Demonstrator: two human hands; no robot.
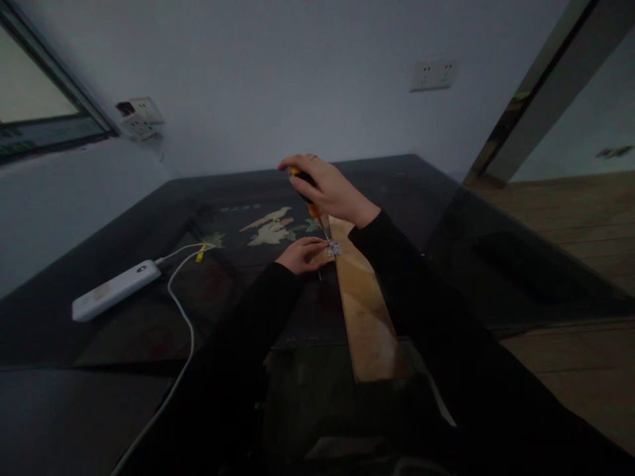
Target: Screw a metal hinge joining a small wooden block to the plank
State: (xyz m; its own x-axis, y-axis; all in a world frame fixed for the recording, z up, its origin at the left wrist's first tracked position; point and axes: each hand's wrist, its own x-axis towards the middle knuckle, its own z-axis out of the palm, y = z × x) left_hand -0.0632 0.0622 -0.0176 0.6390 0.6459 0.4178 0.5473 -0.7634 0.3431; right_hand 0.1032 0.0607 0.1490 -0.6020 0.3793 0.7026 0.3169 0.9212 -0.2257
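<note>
A narrow wooden board lies on the dark table, running away from me. A small metal hinge sits on the board's left edge near its far end. My right hand is closed around the orange and black handle of a screwdriver, whose tip points down onto the hinge. My left hand rests on the table beside the board, fingers pressed against the hinge. Both arms wear black sleeves.
A white power bank with a white cable lies on the table's left side. A bird and flower picture shows in the tabletop. Wall sockets are behind. Wooden floor is to the right.
</note>
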